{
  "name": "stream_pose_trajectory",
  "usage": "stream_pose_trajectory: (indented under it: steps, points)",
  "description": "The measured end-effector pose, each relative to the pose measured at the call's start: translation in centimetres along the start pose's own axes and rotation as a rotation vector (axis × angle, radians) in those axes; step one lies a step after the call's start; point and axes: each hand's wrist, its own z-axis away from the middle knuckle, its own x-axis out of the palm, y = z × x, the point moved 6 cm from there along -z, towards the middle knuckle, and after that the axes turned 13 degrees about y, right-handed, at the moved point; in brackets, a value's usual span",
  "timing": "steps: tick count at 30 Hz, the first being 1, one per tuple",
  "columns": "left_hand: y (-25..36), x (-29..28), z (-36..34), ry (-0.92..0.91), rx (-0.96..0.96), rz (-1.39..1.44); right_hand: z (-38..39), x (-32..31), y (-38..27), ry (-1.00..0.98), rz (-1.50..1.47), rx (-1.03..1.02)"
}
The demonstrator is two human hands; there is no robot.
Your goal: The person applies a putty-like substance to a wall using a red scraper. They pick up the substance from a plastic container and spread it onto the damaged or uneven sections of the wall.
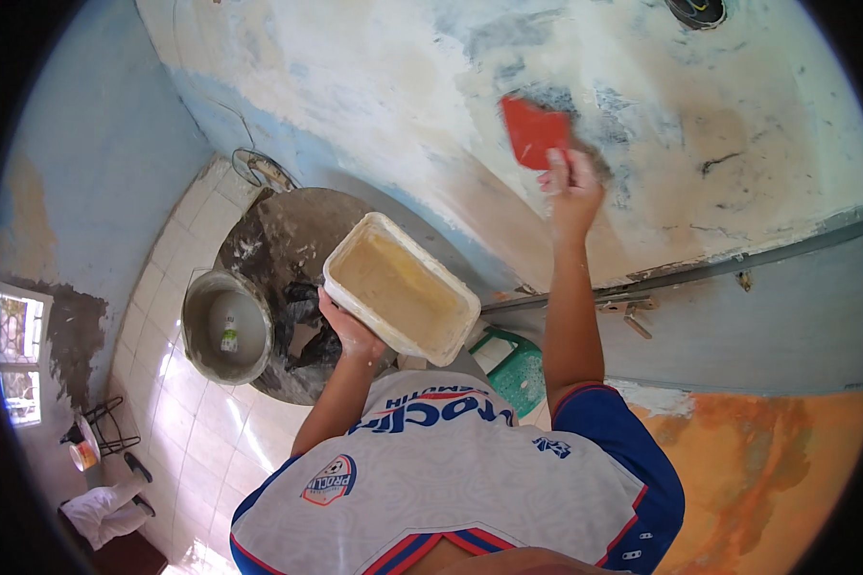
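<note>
My right hand [573, 182] is raised to the wall and closed on a red putty scraper [532, 132]. The blade, slightly blurred, lies against or very close to the patchy white and grey wall [403, 77]; whether it touches, I cannot tell. With my left hand [353, 331] I hold a rectangular white tub [393, 335] by its side and underneath, in front of my chest. Pale beige paste coats its inside, and dried smears cover the rim. My left thumb shows at the tub's edge; the other fingers are mostly hidden beneath it.
Below the tub stands a round, stained table [288, 206]. Next to it is a grey-smeared bucket [197, 287] with a small white bottle [230, 333] inside. A green plastic stool [518, 374] is behind the tub. At top right, an opening with wires [697, 10] sits in the wall.
</note>
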Motion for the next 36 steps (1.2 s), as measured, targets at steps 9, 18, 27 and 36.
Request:
stream_pose_trajectory:
  steps: [9, 18, 27, 36]
  points:
    - [0.0, -0.5, -0.4, -0.017, 0.009, -0.006, -0.5, -0.5, 1.3, 0.137, 0.026, -0.097]
    - [0.2, -0.6, 0.2, -0.016, 0.018, -0.011, -0.3, -0.7, -0.9, 0.18, 0.057, -0.11]
    - [0.3, -0.6, 0.1, -0.042, 0.015, -0.002, -1.0, -2.2, -0.9, 0.33, -0.149, -0.043]
    - [0.7, -0.4, 0.6, -0.026, 0.011, -0.004, -1.4, -1.4, -0.5, 0.315, 0.083, -0.238]
